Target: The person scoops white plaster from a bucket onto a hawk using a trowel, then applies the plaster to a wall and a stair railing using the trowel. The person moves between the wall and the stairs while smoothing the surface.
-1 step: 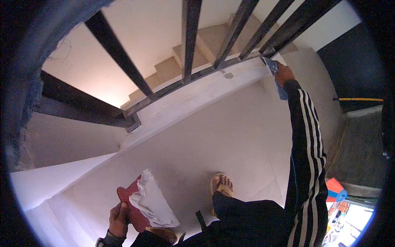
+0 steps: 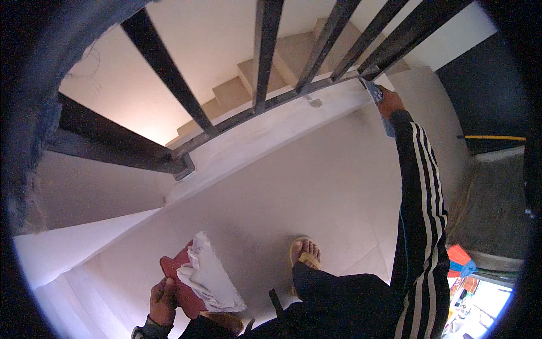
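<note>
My left hand (image 2: 162, 302) grips the edge of a red putty board (image 2: 179, 270), thumb on top. A thick, uneven heap of white putty (image 2: 208, 274) covers much of the board. At the upper right, my right hand (image 2: 390, 104) is closed around a wide, blue-grey putty knife (image 2: 372, 90). Its blade is at the end of the white curb (image 2: 265, 131), close to the foot of a dark railing post (image 2: 412, 37); whether it touches the post cannot be made out. The hand hides part of the knife.
Dark railing bars (image 2: 264, 53) rise from the curb, with beige stairs (image 2: 293, 53) behind them. My sandalled foot (image 2: 305, 252) stands on the pale floor (image 2: 316, 186). A yellow rod (image 2: 494, 137) and red-and-blue cloth (image 2: 462, 261) are at the right.
The putty knife has tilted slightly in my right hand, so less of its face shows. The railing sits marginally farther right in the picture. My left hand and the board stay put.
</note>
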Available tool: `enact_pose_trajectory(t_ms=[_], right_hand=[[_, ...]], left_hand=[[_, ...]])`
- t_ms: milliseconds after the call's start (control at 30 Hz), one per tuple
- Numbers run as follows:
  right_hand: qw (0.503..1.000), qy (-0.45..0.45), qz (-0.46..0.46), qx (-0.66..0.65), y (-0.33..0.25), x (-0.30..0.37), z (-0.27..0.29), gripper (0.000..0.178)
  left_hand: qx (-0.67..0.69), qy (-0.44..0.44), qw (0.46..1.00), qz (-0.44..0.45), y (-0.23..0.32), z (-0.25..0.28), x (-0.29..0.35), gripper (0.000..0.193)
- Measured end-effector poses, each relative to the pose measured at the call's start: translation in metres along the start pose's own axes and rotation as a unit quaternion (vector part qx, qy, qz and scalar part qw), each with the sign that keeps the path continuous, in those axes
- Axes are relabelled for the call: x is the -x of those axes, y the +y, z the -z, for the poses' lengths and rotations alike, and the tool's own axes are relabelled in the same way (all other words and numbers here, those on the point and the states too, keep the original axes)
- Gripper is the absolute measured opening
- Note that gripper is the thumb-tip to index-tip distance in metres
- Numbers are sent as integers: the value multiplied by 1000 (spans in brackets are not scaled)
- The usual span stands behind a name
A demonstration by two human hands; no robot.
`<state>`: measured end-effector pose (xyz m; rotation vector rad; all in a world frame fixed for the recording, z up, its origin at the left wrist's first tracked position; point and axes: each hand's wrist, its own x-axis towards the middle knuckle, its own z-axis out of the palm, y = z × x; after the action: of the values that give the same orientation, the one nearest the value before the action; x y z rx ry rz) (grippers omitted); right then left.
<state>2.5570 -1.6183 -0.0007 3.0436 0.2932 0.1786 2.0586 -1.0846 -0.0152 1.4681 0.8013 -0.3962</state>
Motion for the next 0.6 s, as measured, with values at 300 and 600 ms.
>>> enact_pose_trajectory(t_ms=[300, 600], right_hand=[[989, -110, 91, 49, -68, 12, 20, 47], [973, -102, 203, -38, -209, 94, 29, 48]], left_hand=[[67, 3, 998, -18, 9, -4, 9, 37], [25, -25, 999, -14, 16, 5, 9, 35]])
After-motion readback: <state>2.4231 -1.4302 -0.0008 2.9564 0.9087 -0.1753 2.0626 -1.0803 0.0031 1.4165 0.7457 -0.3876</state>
